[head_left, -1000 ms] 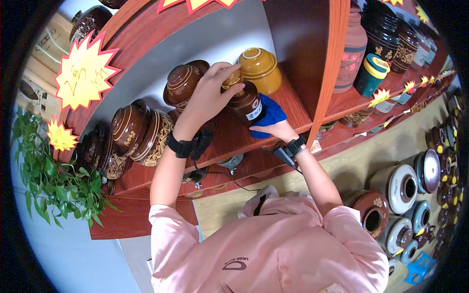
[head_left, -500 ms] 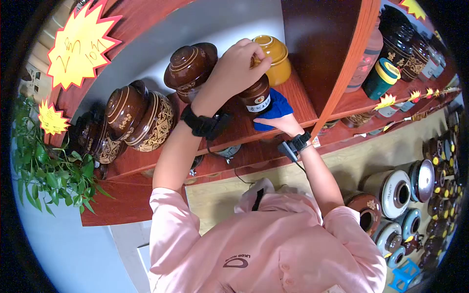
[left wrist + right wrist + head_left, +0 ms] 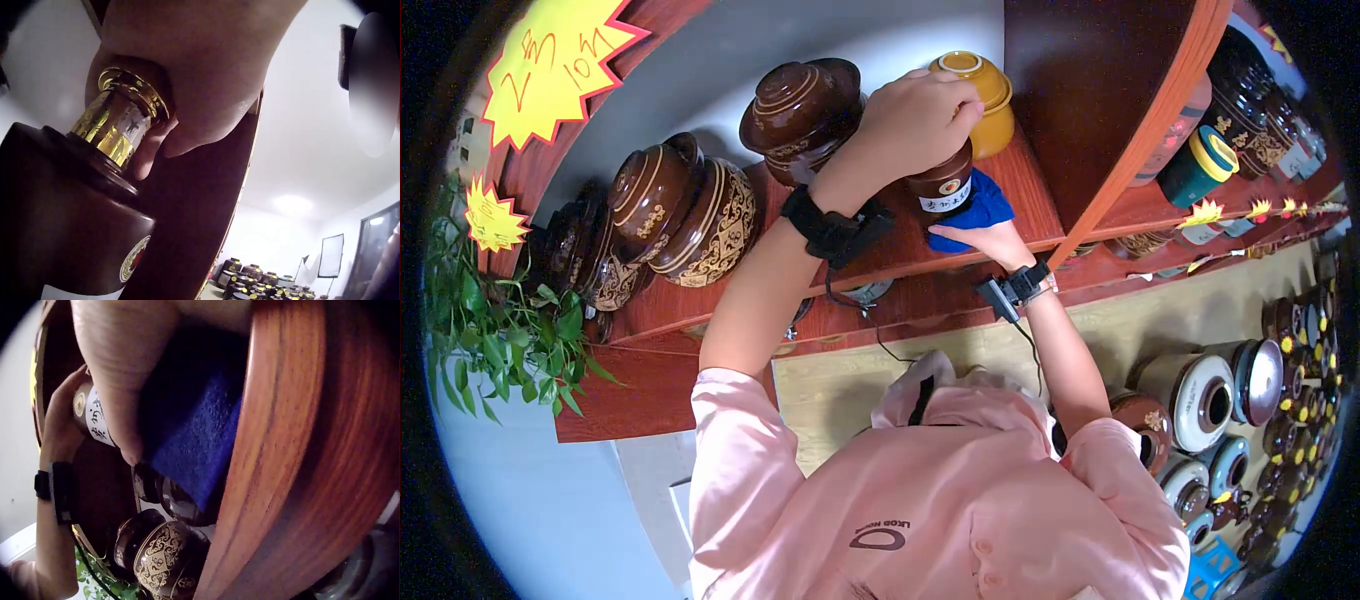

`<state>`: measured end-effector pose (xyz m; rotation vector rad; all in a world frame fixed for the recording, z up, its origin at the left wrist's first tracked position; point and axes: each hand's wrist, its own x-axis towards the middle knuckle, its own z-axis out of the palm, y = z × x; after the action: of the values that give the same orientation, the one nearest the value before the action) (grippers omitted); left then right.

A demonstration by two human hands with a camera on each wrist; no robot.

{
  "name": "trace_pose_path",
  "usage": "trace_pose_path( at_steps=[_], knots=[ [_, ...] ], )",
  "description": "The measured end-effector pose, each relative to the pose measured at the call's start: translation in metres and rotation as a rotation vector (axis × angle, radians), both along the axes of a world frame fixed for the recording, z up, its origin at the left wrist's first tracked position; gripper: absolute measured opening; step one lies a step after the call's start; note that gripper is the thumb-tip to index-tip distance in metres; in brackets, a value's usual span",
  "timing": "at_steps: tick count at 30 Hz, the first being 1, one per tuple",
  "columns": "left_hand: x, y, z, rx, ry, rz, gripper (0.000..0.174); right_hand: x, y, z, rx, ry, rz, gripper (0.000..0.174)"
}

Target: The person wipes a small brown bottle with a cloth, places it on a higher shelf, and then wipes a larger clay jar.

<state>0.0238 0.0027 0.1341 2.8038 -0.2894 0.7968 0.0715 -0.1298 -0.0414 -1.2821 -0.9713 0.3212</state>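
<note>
A dark brown bottle point(image 3: 940, 182) with a white label stands upright near the shelf's front edge. My left hand point(image 3: 910, 120) comes over its top and grips the cap, hiding most of it in the head view. In the left wrist view the gold neck point(image 3: 115, 128) shows below the curled fingers. Low on the bottle's right side, my right hand point(image 3: 1002, 242) holds a blue cloth point(image 3: 988, 203) against it. The right wrist view shows the thumb point(image 3: 122, 394) lying along the cloth, while the other fingers are mostly hidden.
Behind the bottle sits a yellow lidded pot point(image 3: 990, 110). Brown lidded jars point(image 3: 800, 110) line the shelf point(image 3: 1040, 215) to the left, and an upright divider point(image 3: 1145, 130) rises on the right. A leafy plant point(image 3: 510, 320) hangs at far left; large jars point(image 3: 1200, 400) stand on the floor.
My left hand has gone from spread fingers around the gold top to curling over it. The right hand keeps the cloth at the bottle's side. The head view has shifted.
</note>
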Motion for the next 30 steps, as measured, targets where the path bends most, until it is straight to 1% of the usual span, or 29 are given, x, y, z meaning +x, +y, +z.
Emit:
trace_pose_path(
  at_steps=[2,6,7,10,12,13,14,15,17,18,19,22,23,26,27,30],
  knots=[
    [-0.001,-0.001,0.004,-0.002,0.027,-0.011,0.021,0.001,0.002,-0.003,-0.018,0.049,0.023,0.086],
    [0.002,0.003,0.004,0.008,0.072,-0.032,0.022,-0.004,0.002,0.013,-0.018,0.13,0.072,0.086],
    [0.004,0.003,0.003,0.023,0.066,-0.037,0.023,-0.004,0.003,0.013,-0.03,0.134,0.047,0.086],
    [0.004,0.002,0.005,0.05,0.071,-0.036,0.027,-0.005,0.0,0.034,-0.096,-0.003,-0.031,0.086],
    [0.003,0.002,0.006,0.058,0.087,-0.036,0.028,-0.008,0.001,0.056,-0.037,-0.035,-0.046,0.084],
    [0.005,0.003,0.008,0.082,0.124,-0.052,0.036,-0.008,0.001,0.069,-0.022,-0.067,-0.057,0.084],
    [0.006,0.003,0.008,0.062,0.12,-0.027,0.037,-0.007,0.001,0.08,-0.007,-0.099,-0.068,0.085],
    [0.001,-0.003,0.011,0.04,0.117,-0.002,0.039,-0.003,0.002,0.09,0.055,-0.077,-0.004,0.08],
    [-0.006,-0.008,0.017,-0.006,0.15,0.015,0.045,0.0,0.004,0.114,-0.024,-0.131,-0.014,0.074],
    [-0.006,-0.008,0.017,-0.006,0.143,0.011,0.045,0.003,0.006,0.12,-0.065,-0.156,-0.016,0.072],
    [-0.006,-0.008,0.016,-0.005,0.139,0.008,0.045,0.008,0.012,0.119,-0.063,-0.342,-0.078,0.062],
    [-0.006,-0.007,0.016,-0.022,0.139,0.02,0.046,0.019,0.027,0.114,-0.047,-0.345,-0.07,0.057],
    [-0.005,-0.008,0.016,-0.005,0.145,0.027,0.046,0.023,0.025,0.115,-0.124,-0.245,-0.031,0.054],
    [-0.002,-0.006,0.01,0.018,0.104,0.025,0.043,0.028,0.024,0.107,-0.063,-0.188,0.018,0.053],
    [-0.001,-0.005,0.01,0.024,0.114,0.02,0.043,0.029,0.024,0.108,-0.08,-0.191,0.003,0.053],
    [-0.002,-0.005,0.012,0.024,0.12,0.015,0.039,0.039,0.023,0.104,-0.136,-0.077,0.114,0.053]
  ],
)
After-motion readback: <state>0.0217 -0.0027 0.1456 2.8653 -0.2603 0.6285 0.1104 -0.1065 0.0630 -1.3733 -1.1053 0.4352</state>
